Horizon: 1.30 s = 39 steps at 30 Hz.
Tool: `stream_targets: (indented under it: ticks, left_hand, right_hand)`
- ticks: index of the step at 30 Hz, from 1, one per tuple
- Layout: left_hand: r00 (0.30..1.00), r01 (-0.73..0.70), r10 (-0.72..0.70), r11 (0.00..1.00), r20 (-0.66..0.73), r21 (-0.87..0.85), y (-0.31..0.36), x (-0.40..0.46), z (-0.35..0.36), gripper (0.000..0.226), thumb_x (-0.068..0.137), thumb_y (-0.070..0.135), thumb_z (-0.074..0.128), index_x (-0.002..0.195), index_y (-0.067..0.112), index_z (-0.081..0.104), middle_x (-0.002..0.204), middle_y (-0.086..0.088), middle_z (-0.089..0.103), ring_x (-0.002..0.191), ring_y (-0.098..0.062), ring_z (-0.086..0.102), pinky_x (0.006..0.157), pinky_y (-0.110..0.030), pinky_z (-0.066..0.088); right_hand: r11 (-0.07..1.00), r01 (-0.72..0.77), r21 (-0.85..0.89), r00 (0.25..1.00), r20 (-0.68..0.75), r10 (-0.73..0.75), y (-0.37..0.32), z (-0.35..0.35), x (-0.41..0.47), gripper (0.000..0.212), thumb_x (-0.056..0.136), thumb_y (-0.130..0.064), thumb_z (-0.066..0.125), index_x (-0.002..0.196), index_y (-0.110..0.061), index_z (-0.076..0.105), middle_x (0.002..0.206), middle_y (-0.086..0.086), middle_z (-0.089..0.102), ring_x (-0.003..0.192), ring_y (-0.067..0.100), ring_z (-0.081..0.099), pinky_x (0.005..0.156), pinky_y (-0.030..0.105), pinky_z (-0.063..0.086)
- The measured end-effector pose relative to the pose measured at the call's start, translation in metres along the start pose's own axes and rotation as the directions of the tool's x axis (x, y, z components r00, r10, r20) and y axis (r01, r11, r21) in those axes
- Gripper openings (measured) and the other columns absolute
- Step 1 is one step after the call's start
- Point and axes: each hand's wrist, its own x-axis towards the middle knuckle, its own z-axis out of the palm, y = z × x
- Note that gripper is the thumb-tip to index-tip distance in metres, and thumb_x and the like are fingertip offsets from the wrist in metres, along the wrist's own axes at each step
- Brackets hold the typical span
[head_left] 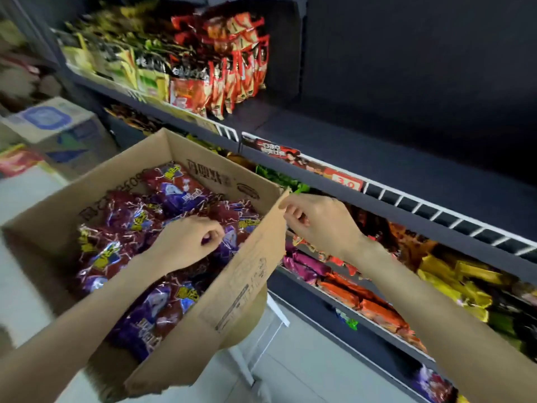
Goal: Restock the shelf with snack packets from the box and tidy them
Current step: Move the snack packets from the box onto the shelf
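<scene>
Many glossy red-and-purple snack packets (162, 228) fill open brown cardboard box (58, 210) beside dark metal shelf (377, 170); left hand (189, 242) inside box, fingers curled, pinching one packet; right hand (316, 219) pinches raised box flap (255, 257)

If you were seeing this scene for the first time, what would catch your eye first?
The open cardboard box at lower left, heaped with shiny red and purple snack packets, draws the eye first. The left hand reaches into them while the right hand pinches the box's upright flap. Behind, red packets crowd the upper shelf, whose right side is bare.
</scene>
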Motion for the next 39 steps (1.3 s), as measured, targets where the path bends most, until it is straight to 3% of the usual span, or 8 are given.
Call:
stream_targets:
  ticks: [10, 14, 21, 25, 32, 34, 36, 39]
  left_hand:
    - [0.923, 0.327, -0.339, 0.940, 0.181, 0.093, -0.153, 0.006, 0.053, 0.051, 0.087, 0.043, 0.062, 0.132, 0.023, 0.048, 0.132, -0.005, 0.049, 0.120, -0.025, 0.047, 0.093, -0.040, 0.047]
    - [0.904, 0.297, -0.331, 0.941, 0.270, 0.161, -0.167, 0.022, 0.076, 0.066, 0.085, 0.046, 0.062, 0.139, 0.016, 0.038, 0.133, -0.009, 0.044, 0.126, -0.029, 0.041, 0.100, -0.042, 0.043]
    - [0.900, 0.258, -0.293, 0.955, 0.323, 0.146, -0.166, 0.026, 0.099, 0.084, 0.080, 0.039, 0.072, 0.142, 0.013, 0.022, 0.131, -0.016, 0.042, 0.120, -0.034, 0.044, 0.096, -0.042, 0.042]
    - [0.944, 0.140, -0.179, 0.978, 0.277, 0.157, -0.165, 0.026, 0.099, 0.069, 0.084, 0.038, 0.067, 0.139, 0.018, 0.030, 0.123, -0.010, 0.053, 0.113, -0.029, 0.054, 0.091, -0.038, 0.042]
    - [0.990, 0.132, -0.132, 0.991, 0.054, 0.007, -0.171, 0.020, 0.089, 0.036, 0.090, 0.029, 0.060, 0.120, 0.013, 0.051, 0.128, -0.006, 0.049, 0.111, -0.026, 0.049, 0.086, -0.035, 0.045]
    - [0.989, 0.134, -0.137, 0.989, -0.062, -0.055, -0.165, 0.018, 0.074, 0.028, 0.093, 0.027, 0.056, 0.114, 0.009, 0.051, 0.108, -0.005, 0.059, 0.090, -0.023, 0.057, 0.068, -0.031, 0.046]
    - [0.971, 0.165, -0.178, 0.982, -0.160, -0.090, -0.155, 0.019, 0.052, 0.027, 0.096, 0.027, 0.052, 0.115, 0.007, 0.049, 0.066, 0.004, 0.053, 0.053, -0.017, 0.050, 0.044, -0.026, 0.032]
    - [0.916, 0.154, -0.178, 0.984, -0.360, -0.094, -0.139, 0.020, 0.018, 0.029, 0.096, 0.025, 0.051, 0.116, 0.005, 0.051, 0.050, 0.011, 0.035, 0.040, -0.021, 0.047, 0.041, -0.023, 0.024]
  right_hand:
    - [0.962, 0.162, -0.220, 0.904, 0.424, -0.056, -0.027, 0.150, 0.154, 0.030, 0.092, -0.025, 0.054, 0.121, -0.016, 0.053, 0.118, 0.006, 0.060, 0.112, 0.026, 0.054, 0.085, 0.039, 0.049]
    - [0.924, 0.103, -0.369, 0.807, 0.574, 0.140, -0.011, 0.203, 0.182, 0.036, 0.090, -0.021, 0.057, 0.123, -0.012, 0.047, 0.117, 0.011, 0.059, 0.106, 0.031, 0.058, 0.076, 0.038, 0.050]
    - [0.908, -0.021, -0.418, 0.562, 0.746, 0.357, 0.020, 0.236, 0.181, 0.075, 0.080, -0.022, 0.072, 0.138, -0.005, 0.027, 0.133, 0.017, 0.050, 0.118, 0.032, 0.052, 0.093, 0.036, 0.045]
    - [0.901, 0.112, -0.419, 0.532, 0.791, 0.302, 0.015, 0.235, 0.179, 0.043, 0.084, -0.022, 0.069, 0.121, -0.010, 0.053, 0.119, 0.010, 0.060, 0.105, 0.027, 0.059, 0.081, 0.033, 0.048]
    - [0.967, -0.045, -0.250, 0.681, 0.700, 0.213, -0.001, 0.191, 0.189, 0.022, 0.091, -0.032, 0.058, 0.112, -0.026, 0.060, 0.115, 0.002, 0.060, 0.108, 0.025, 0.055, 0.081, 0.036, 0.047]
    - [0.973, -0.075, -0.220, 0.755, 0.625, 0.200, -0.009, 0.162, 0.186, 0.027, 0.096, -0.033, 0.050, 0.122, -0.029, 0.052, 0.117, 0.002, 0.060, 0.108, 0.026, 0.056, 0.078, 0.036, 0.046]
    - [0.962, -0.072, -0.262, 0.870, 0.456, 0.189, -0.015, 0.134, 0.179, 0.034, 0.098, -0.036, 0.046, 0.131, -0.026, 0.043, 0.114, 0.007, 0.063, 0.103, 0.029, 0.060, 0.080, 0.039, 0.050]
    - [0.942, -0.180, -0.285, 0.975, 0.075, 0.209, -0.021, 0.094, 0.164, 0.043, 0.095, -0.039, 0.051, 0.127, -0.011, 0.046, 0.097, 0.016, 0.068, 0.092, 0.036, 0.063, 0.072, 0.042, 0.047]
